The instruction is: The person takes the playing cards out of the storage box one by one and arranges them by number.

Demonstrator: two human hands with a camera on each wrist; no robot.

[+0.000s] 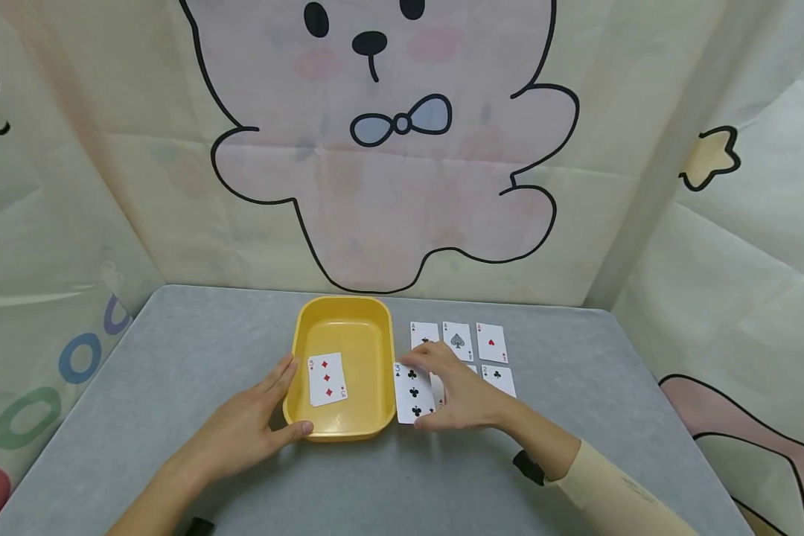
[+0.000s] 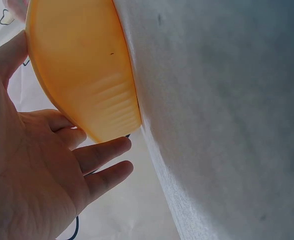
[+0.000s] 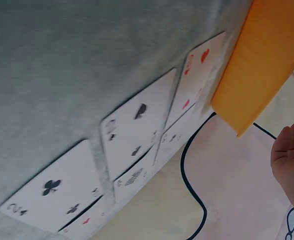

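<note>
My left hand [image 1: 264, 417] rests on the left side of a yellow tray [image 1: 342, 423], thumb at the near rim and fingertips along the side wall. Two of its fingers stick out past the tray in the left wrist view. Inside the tray lies a three of diamonds [image 1: 327, 380], face up. Just right of the tray, my right hand [image 1: 458, 391] pinches a three of clubs [image 1: 412, 391] by its far and near edges. The held card overlaps the cards behind it in the head view.
Face-up cards lie in two rows right of the tray: an ace of spades [image 1: 464, 348] and an ace of hearts [image 1: 491, 344] at the back, with a two of hearts [image 3: 196, 75], two of spades [image 3: 137, 120] and two of clubs [image 3: 57, 190] in front. A grey cloth [image 1: 576, 387] covers the table.
</note>
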